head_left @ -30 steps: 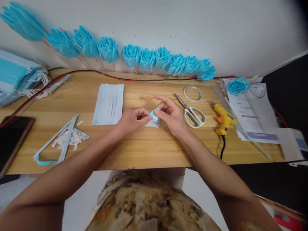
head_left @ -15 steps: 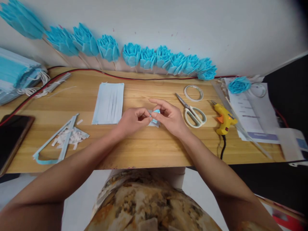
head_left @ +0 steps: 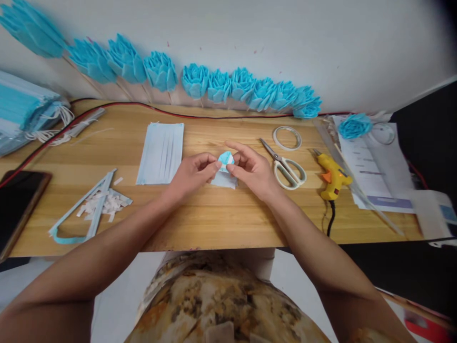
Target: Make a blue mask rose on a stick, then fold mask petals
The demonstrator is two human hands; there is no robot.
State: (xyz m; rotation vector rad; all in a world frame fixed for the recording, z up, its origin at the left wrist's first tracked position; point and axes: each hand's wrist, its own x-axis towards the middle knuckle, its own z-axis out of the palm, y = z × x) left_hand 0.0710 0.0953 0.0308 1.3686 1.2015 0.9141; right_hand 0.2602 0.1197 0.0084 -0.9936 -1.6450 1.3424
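Observation:
Over the middle of the wooden table (head_left: 221, 224) both hands meet on a small folded blue mask piece (head_left: 224, 159). My left hand (head_left: 193, 172) pinches its left side with curled fingers. My right hand (head_left: 254, 170) pinches its right side, index finger stretched over the top. More light blue pieces (head_left: 224, 179) lie flat on the table just under the hands. A flat light blue face mask (head_left: 161, 153) lies to the left of my left hand.
Scissors (head_left: 287, 166), a tape ring (head_left: 287, 137) and a yellow glue gun (head_left: 332, 177) lie to the right. Blue fabric flowers (head_left: 228, 88) line the wall. Cut strips and scraps (head_left: 94, 207), a dark phone (head_left: 17, 202) and a mask stack (head_left: 21, 112) are on the left; papers (head_left: 371, 164) far right.
The hands have lifted slightly away from me and turned the blue piece, so more of its rounded blue face shows between the fingertips.

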